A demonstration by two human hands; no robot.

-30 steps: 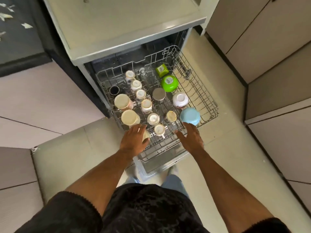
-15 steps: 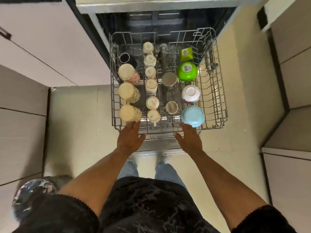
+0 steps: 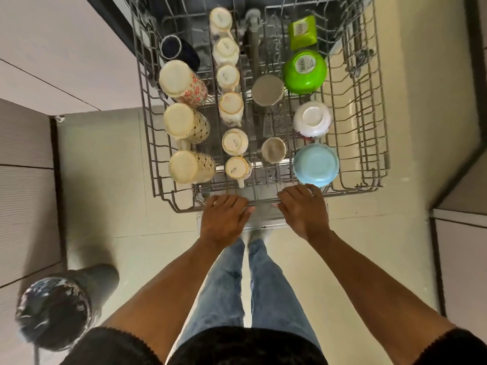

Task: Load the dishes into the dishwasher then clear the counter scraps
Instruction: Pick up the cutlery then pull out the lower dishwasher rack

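The wire dish rack [image 3: 369,106] is pulled out of the dishwasher and stands loaded right in front of both hands, which meet it at its near front rail. The left hand [image 3: 224,219] lies over that rail with its fingers bent down across the bar, gripping it; the right hand [image 3: 303,209] takes the same rail beside it, fingers hooked over the wire. Just beyond the right hand's fingertips sits an upturned pale blue bowl [image 3: 316,164], with a white bowl [image 3: 312,122] behind it and a green bowl [image 3: 304,71] farther back still. Beyond the left hand stands a row of cream mugs, the nearest a patterned mug [image 3: 191,167], all bottoms up, and between the two hands' lines runs a file of small cups [image 3: 235,142] with a steel cup [image 3: 267,93] off to their right. Below the hands show blue jeans [image 3: 237,280] on a pale floor, and well off to the left-hand side, near the left elbow, stands a lined dustbin [image 3: 55,306].
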